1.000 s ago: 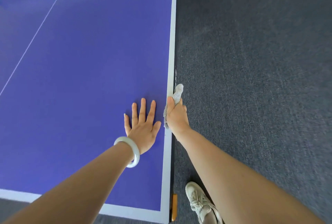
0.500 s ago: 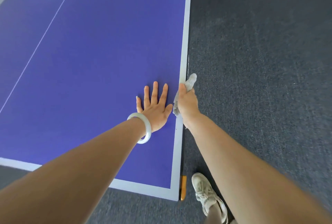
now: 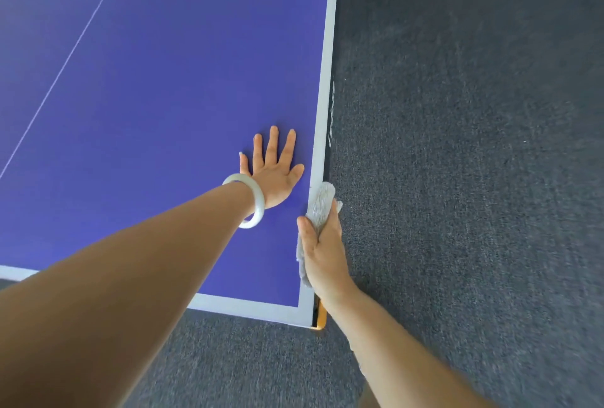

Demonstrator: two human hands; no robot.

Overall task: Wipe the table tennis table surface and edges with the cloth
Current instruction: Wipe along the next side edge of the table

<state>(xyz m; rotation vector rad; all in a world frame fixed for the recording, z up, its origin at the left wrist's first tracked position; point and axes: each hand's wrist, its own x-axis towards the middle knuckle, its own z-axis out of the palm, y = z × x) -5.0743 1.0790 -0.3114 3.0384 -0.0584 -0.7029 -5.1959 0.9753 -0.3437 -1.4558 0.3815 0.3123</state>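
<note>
A soft, light grey cloth (image 3: 318, 208), bunched and easily squeezed, sits against the right side edge of the purple table tennis table (image 3: 163, 80), near its front corner. The right hand (image 3: 322, 254) grips the bunched cloth, thumb on top, likely the best hold for it. The left hand (image 3: 273, 172) lies flat, fingers spread, on the tabletop just beside it. No containers are visible.

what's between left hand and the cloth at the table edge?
Head view: just a sliver of bare purple tabletop and the white border stripe separate the left hand from the grey cloth in the right hand.
</note>
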